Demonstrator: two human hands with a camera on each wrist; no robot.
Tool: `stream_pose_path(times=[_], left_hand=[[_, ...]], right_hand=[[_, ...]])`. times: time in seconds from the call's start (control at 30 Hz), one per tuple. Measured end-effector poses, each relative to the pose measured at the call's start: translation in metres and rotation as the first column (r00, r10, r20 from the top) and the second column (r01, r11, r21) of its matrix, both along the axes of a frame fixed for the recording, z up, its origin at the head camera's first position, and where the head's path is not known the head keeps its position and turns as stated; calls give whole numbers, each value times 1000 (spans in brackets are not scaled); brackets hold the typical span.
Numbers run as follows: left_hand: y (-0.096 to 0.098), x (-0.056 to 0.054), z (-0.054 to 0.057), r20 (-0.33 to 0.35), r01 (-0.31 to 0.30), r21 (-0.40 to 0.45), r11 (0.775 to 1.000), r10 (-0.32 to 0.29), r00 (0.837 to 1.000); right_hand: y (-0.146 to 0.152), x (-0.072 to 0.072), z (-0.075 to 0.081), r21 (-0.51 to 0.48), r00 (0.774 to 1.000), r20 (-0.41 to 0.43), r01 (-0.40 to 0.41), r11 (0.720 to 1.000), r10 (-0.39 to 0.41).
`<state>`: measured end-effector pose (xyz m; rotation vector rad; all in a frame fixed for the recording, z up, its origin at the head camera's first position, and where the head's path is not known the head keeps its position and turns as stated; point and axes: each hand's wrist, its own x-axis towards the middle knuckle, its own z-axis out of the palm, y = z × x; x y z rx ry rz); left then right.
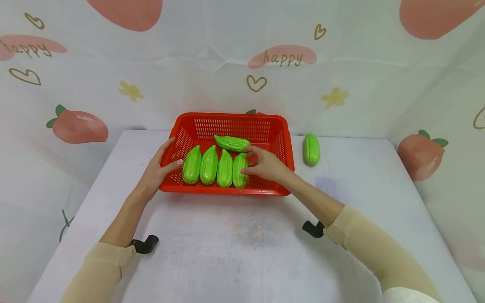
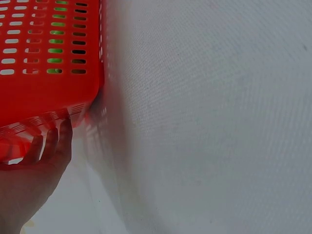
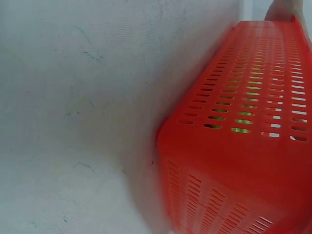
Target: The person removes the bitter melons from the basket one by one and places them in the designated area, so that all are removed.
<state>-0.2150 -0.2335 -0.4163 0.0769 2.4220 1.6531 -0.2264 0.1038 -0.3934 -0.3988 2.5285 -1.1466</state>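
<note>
A red plastic basket (image 1: 227,191) with slotted walls holds several glossy green bitter melons, toy-like in look. My left hand (image 1: 155,170) grips the basket's left end, thumb over the rim and fingers along the outer wall. Inside, upright melons stand side by side along the front, and another melon (image 1: 231,143) lies crosswise behind them. Over the basket, my right hand (image 1: 267,165) has curled fingers and thumb at the rightmost bitter melon (image 1: 239,172) of the row, partly covering it. The right wrist view shows the basket wall (image 3: 234,156) but not that hand's fingers.
One more green bitter melon (image 1: 312,149) lies on the white table (image 1: 235,252), right of the basket. A patterned white cloth (image 1: 212,75) hangs behind the table and along its sides. Black wrist mounts (image 1: 145,244) stick out at both sleeves.
</note>
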Motion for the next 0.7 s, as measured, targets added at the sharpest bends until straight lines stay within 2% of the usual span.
stream_pose_path(times=[0.43,0.7], left_hand=[[-3,-1,-2,6,20,1,1000,-20,1000],[-3,-1,-3,2,29,49,998,-29,1000]], right_hand=[[-6,-6,-6,132,996,68,-70,989,61],[-11,-11,-6,188,991,101,-103,977,85]])
